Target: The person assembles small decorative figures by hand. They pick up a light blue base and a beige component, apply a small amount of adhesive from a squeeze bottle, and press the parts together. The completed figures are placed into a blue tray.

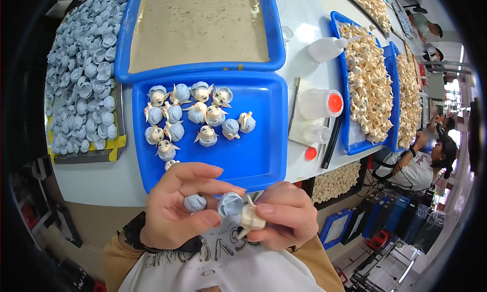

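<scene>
In front of my chest, my left hand (172, 208) pinches a hollow light-blue doll hair piece (230, 205) at its fingertips, its opening turned outward. A second light-blue hair piece (195, 203) rests inside the same hand's curled fingers. My right hand (290, 216) grips a cream doll head (252, 219) with pointed ears between thumb and fingers, right beside the hollow hair piece; whether the two touch I cannot tell. Beyond my hands, a blue tray (253, 160) carries several doll heads (207, 135) fitted with blue hair, some with painted faces upward.
A heap of blue hair pieces (83, 84) lies at the left. Behind stands a larger tray with a beige sheet (198, 28). At the right are a squeeze bottle (324, 49), a red-lidded plastic jar (314, 103) and trays of cream heads (368, 84). A person (418, 165) sits farther right.
</scene>
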`<action>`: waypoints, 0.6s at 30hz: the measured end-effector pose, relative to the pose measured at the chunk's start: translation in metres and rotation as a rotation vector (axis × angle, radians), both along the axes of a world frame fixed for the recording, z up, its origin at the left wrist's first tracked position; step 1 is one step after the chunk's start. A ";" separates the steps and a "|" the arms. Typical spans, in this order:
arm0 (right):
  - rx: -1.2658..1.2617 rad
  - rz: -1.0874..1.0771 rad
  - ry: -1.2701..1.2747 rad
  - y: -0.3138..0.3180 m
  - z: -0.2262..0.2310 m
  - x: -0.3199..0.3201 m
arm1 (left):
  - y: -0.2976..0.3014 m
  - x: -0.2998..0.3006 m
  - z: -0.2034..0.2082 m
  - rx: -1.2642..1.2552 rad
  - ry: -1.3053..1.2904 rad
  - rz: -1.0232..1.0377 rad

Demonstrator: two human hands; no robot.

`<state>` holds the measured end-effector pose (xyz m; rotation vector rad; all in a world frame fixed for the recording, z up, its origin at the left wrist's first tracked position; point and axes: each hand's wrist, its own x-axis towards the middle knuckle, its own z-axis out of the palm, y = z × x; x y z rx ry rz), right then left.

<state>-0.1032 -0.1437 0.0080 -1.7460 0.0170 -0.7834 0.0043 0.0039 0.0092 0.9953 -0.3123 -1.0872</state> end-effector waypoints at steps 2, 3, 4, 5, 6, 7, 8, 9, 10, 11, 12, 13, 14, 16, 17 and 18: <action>-0.089 0.002 0.078 0.002 0.003 0.001 | 0.001 -0.002 -0.001 -0.018 0.005 0.028; -0.125 -0.008 0.120 0.003 0.004 0.000 | 0.002 -0.002 -0.001 -0.011 -0.015 0.025; -0.160 -0.017 0.161 0.004 0.004 0.000 | 0.003 -0.001 -0.002 -0.004 -0.036 0.022; -0.196 -0.025 0.203 0.005 0.004 0.000 | 0.004 0.000 -0.003 0.004 -0.057 0.020; -0.201 -0.022 0.218 0.006 0.004 0.000 | 0.006 0.000 -0.004 0.021 -0.071 0.013; -0.206 -0.018 0.233 0.007 0.004 0.001 | 0.008 0.001 -0.006 0.039 -0.084 0.006; -0.210 -0.013 0.249 0.007 0.004 0.001 | 0.009 0.001 -0.007 0.056 -0.098 0.000; -0.250 -0.023 0.247 0.008 0.005 0.002 | 0.008 0.002 -0.004 0.093 -0.048 0.003; -0.289 -0.033 0.246 0.009 0.006 0.004 | 0.007 0.004 0.002 0.129 0.001 0.006; -0.328 -0.042 0.244 0.009 0.006 0.005 | 0.006 0.005 0.006 0.166 0.051 0.009; -0.366 -0.065 0.233 0.011 0.006 0.007 | 0.006 0.005 0.006 0.157 0.097 0.007; -0.404 -0.087 0.223 0.013 0.005 0.009 | 0.006 0.005 0.005 0.149 0.144 0.006; -0.441 -0.109 0.212 0.013 0.005 0.012 | 0.007 0.006 0.005 0.140 0.190 0.005; -0.537 -0.074 0.235 0.009 0.003 0.012 | 0.009 0.008 0.007 0.194 0.175 -0.047; -0.585 -0.056 0.246 0.008 0.001 0.012 | 0.010 0.009 0.008 0.222 0.167 -0.073; -0.555 -0.034 0.252 0.007 -0.001 0.012 | 0.011 0.009 0.007 0.233 0.141 -0.107</action>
